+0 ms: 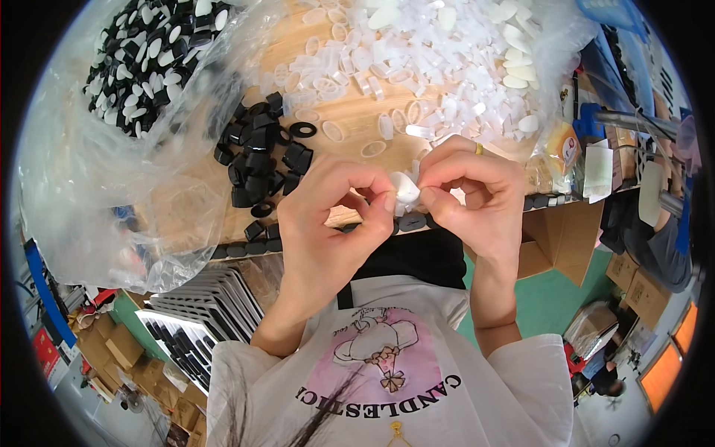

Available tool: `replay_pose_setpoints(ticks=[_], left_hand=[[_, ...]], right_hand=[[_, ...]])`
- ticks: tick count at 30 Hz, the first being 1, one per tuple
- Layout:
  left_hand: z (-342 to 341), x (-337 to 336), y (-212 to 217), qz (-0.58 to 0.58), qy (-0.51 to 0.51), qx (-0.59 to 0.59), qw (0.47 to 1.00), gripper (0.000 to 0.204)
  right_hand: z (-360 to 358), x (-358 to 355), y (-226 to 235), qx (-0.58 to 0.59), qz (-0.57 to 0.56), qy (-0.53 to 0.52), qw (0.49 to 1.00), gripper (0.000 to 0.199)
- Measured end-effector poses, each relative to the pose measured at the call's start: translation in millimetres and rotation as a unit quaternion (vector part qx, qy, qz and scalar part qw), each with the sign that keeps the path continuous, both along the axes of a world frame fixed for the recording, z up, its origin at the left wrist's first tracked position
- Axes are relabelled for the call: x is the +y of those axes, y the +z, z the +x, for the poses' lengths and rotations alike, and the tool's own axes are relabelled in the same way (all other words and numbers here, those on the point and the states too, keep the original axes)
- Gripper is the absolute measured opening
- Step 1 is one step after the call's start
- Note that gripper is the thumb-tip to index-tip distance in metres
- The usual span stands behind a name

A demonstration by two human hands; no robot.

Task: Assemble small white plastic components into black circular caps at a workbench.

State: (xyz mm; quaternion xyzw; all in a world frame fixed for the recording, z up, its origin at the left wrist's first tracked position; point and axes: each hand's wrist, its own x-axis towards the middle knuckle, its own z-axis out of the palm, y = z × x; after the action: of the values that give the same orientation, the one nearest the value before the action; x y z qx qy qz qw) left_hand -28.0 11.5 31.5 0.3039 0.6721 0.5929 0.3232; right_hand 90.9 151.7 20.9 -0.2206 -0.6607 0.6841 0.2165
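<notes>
Both my hands meet over the near edge of the wooden table (335, 149). A small white rounded piece (405, 188) is pinched between them. My left hand (331, 208) grips its left side with thumb and forefinger. From the other side, my right hand (477, 194) holds it the same way, a ring on one finger. Beyond my hands lie clear oval rings (333, 132) and a heap of translucent white pieces (447, 67). Left of my left hand sits a pile of small black caps (257, 149).
A clear plastic bag (186, 97) at the left holds black and white pieces (149, 63). Small black pieces (413, 222) line the table's front edge. Below stand stacked white trays (201, 320) at left and an open cardboard box (558, 242) at right. A metal-armed fixture (633, 123) stands far right.
</notes>
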Motion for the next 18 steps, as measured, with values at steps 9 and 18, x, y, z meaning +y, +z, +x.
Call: replay_pose_setpoints(ticks=[9, 18], left_hand=[[-18, 3, -10, 0.082, -0.033, 0.294, 0.952, 0.026], [-10, 7, -3, 0.048, 0.009, 0.169, 0.984, 0.015]], right_hand=[[0, -4, 12, -0.013, 0.013, -0.010, 1.000, 0.014], [-5, -9, 13, -0.010, 0.171, -0.043, 0.984, 0.015]])
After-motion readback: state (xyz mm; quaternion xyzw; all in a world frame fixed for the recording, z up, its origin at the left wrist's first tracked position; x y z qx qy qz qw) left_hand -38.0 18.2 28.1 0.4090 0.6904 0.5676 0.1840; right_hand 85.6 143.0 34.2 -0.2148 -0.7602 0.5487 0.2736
